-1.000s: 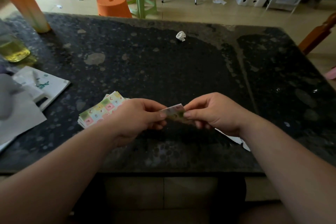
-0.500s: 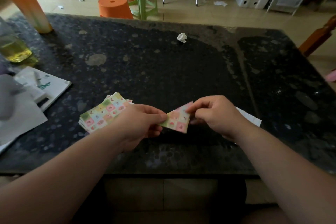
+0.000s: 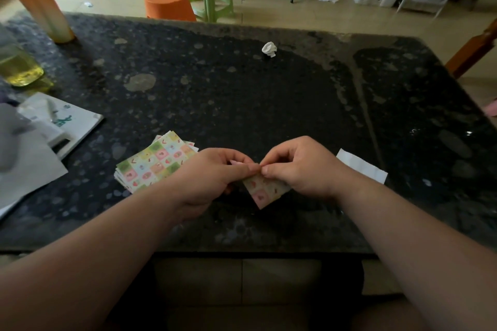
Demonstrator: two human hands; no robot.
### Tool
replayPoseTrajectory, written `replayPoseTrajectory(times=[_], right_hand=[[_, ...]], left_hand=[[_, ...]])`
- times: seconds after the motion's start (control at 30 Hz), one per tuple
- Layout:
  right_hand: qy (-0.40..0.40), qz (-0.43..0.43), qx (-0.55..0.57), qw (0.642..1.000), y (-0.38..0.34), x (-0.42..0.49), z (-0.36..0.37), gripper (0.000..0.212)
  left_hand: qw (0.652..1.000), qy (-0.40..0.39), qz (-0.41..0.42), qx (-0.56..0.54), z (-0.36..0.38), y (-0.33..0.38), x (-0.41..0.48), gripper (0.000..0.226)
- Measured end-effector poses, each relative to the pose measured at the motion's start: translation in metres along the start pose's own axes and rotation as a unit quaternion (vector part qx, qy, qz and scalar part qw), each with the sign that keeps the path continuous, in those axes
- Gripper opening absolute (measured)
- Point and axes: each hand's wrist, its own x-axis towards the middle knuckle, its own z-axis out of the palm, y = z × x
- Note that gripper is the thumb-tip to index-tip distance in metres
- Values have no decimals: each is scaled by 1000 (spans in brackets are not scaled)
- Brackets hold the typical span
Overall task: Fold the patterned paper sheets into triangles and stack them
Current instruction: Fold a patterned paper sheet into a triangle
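The folded sheet (image 3: 266, 191) is over the near part of the table (image 3: 242, 105), pinched at its top corner by the left hand (image 3: 212, 172) and the right hand (image 3: 301, 166), whose fingertips meet there. The stack (image 3: 153, 164) of patterned sheets lies flat just beside the left hand, and a white slip (image 3: 360, 166) lies by the right wrist. A crumpled wad (image 3: 269, 49) sits well back.

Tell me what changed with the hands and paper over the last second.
The folded patterned sheet swung from a level, edge-on strip to hanging below the fingertips, patterned face showing. The left hand and right hand drew together until their fingertips meet; both kept pinching its top edge. The stack of patterned sheets and the crumpled wad stayed put.
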Motion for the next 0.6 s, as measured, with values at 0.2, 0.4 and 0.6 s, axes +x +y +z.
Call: replayPoseTrajectory(times=[0.2,0.4,0.6], right_hand=[[-27,56,32,998,-2,-1,-5,20],[-37,87,7,995,1,-2,-16,22],[-36,102,-2,994,5,-9,-33,16]], left_hand=[[1000,-4,4,13,4,-2,1,13],[1000,0,-22,12,-3,0,4,15],[999,13,-25,15,-10,1,4,15]])
